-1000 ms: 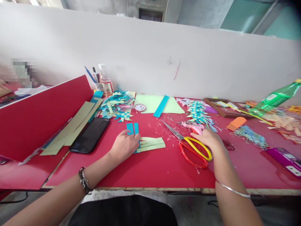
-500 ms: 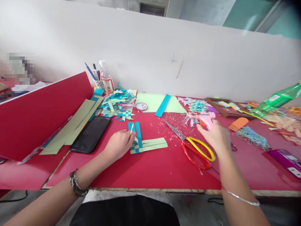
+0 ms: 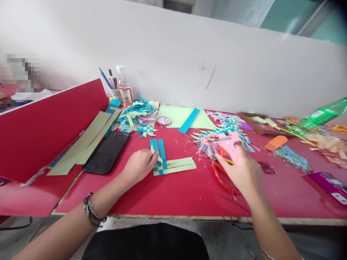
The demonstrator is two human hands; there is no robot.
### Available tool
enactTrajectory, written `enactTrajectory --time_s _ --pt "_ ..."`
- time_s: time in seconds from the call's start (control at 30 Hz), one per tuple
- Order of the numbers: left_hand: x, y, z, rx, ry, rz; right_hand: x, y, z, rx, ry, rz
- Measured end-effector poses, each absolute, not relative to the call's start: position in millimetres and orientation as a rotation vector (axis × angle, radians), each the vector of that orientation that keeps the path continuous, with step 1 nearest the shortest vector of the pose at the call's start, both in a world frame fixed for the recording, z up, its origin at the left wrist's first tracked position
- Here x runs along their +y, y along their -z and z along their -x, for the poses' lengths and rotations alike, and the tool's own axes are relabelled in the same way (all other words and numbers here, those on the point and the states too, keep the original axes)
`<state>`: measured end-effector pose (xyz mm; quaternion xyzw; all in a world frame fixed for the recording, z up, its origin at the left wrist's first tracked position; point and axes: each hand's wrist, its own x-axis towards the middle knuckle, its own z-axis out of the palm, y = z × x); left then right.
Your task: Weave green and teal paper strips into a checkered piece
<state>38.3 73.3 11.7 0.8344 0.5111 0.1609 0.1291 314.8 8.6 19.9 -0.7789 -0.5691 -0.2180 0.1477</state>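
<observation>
Over the scissors (image 3: 218,178), the right hand (image 3: 242,173) grasps a glue gun (image 3: 231,142), moved within reach of the woven strips (image 3: 162,167) the left hand (image 3: 140,164) pinches.

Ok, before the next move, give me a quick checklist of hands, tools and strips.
1. Pink glue gun in the right hand: ok, gripped.
2. Left hand at the woven strips: ok, fingers at a raised pale strip.
3. Scissors fully in view: not ok, partly hidden by hand and gun.
4. Phone apart from the left hand: ok.
5. Glue gun hot: cannot tell.
</observation>
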Motion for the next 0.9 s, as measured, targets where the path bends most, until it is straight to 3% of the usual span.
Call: enactTrajectory --time_s 0.43,0.7,0.9 --pt "73.0 -12.0 -37.7 1.421 -0.515 -2.397 -12.7 -78.7 -359.3 -1.228 0.898 2.489" --pt "75.5 -15.5 -35.3 1.349 -0.652 -2.332 -0.7 -74.9 -360.8 -1.284 0.620 2.296" --pt "74.8 -45.7 -42.1 0.836 -0.754 -2.328 8.2 -71.6 -358.1 -1.257 0.327 2.140"
